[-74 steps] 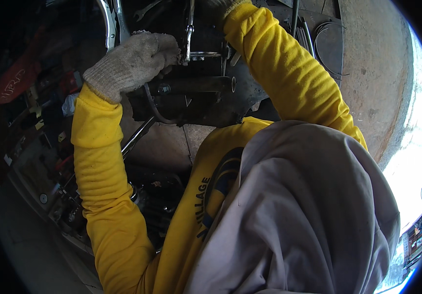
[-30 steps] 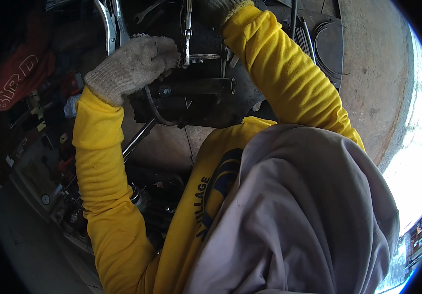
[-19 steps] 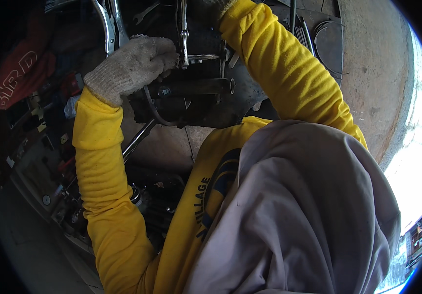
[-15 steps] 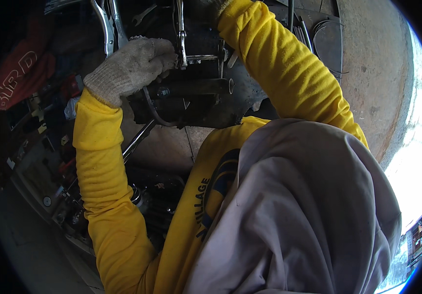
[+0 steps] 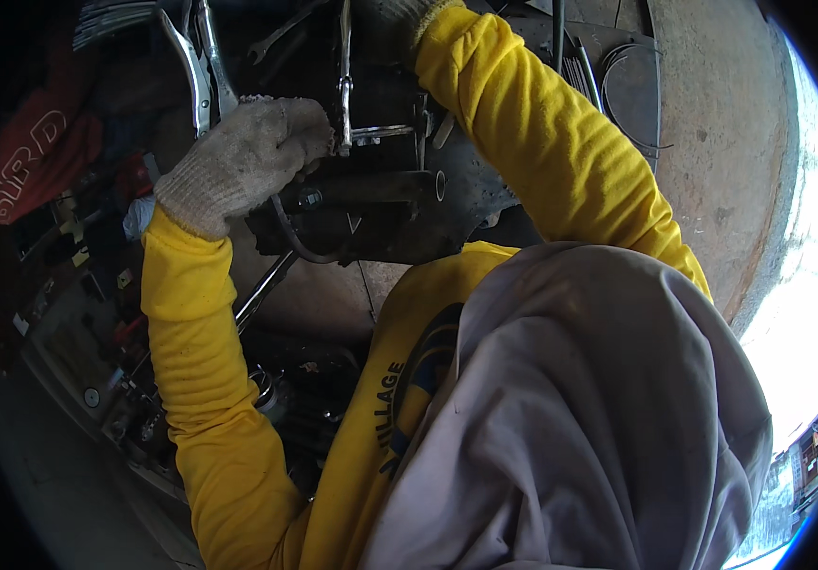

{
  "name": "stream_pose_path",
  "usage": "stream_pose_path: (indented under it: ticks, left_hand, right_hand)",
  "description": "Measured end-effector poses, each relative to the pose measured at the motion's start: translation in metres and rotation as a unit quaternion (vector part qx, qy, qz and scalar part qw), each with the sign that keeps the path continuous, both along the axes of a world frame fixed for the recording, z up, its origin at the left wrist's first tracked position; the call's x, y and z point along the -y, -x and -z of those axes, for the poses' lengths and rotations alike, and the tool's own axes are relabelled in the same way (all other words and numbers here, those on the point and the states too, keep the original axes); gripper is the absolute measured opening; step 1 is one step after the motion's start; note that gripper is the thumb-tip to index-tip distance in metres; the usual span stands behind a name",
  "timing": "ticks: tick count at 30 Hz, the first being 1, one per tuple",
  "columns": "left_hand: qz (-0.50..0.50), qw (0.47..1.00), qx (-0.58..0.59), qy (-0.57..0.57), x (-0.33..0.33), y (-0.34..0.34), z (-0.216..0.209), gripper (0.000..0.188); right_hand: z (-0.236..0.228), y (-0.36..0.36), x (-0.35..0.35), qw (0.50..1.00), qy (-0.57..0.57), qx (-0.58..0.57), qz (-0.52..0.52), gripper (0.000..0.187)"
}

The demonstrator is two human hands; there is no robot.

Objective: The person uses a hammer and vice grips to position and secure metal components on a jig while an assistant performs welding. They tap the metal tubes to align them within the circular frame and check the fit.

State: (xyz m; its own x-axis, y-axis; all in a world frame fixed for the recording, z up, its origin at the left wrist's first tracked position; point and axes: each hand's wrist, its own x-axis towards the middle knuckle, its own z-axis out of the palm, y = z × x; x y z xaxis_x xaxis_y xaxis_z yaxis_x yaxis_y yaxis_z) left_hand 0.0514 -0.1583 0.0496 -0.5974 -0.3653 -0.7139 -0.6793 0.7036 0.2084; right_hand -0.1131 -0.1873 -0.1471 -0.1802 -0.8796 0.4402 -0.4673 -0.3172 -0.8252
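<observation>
My left hand (image 5: 249, 161), in a grey knit glove, has its fingers curled beside the lower end of a bright upright metal piece (image 5: 345, 85). What the fingers hold is hidden. A short bright crossbar (image 5: 380, 131) runs right from that end. Just below lies a dark round pipe (image 5: 380, 189), its open end toward the right. A thin curved dark rod or hose (image 5: 290, 233) bends down below my left glove. My right hand (image 5: 398, 17), also gloved, is at the top edge; its fingers are lost in the dark.
Locking pliers (image 5: 195, 76) stand above my left glove. An open-end wrench (image 5: 281, 30) lies at the top. Coiled wire (image 5: 623, 90) and thin rods (image 5: 577, 71) rest on a sheet at the right. A red cloth (image 5: 38, 161) hangs at the far left among cluttered tools.
The whole view has shifted slightly, so the work sits a little lower in the picture. Both hands keep nearly the same place against the metal pieces.
</observation>
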Motion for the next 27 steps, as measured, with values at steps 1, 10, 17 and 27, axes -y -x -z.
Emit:
stream_pose_path:
  ticks: [1,10,17,27]
  left_hand:
    - [-0.002,1.0,0.0,0.0,0.002,-0.008,0.004,0.031]
    - [0.282,0.935,-0.184,0.108,0.014,-0.043,0.018,0.034]
    - [0.339,0.906,-0.198,0.156,0.012,-0.04,0.017,0.037]
    - [0.368,0.898,-0.163,0.176,0.01,-0.039,0.013,0.037]
  right_hand:
    - [0.003,-0.003,0.004,1.0,-0.007,-0.004,-0.008,0.044]
    - [0.015,-0.015,0.013,0.998,-0.042,-0.039,-0.005,0.047]
    - [0.007,-0.016,0.009,1.0,0.001,-0.018,-0.009,0.035]
    - [0.007,-0.022,0.003,0.997,-0.048,-0.048,0.042,0.03]
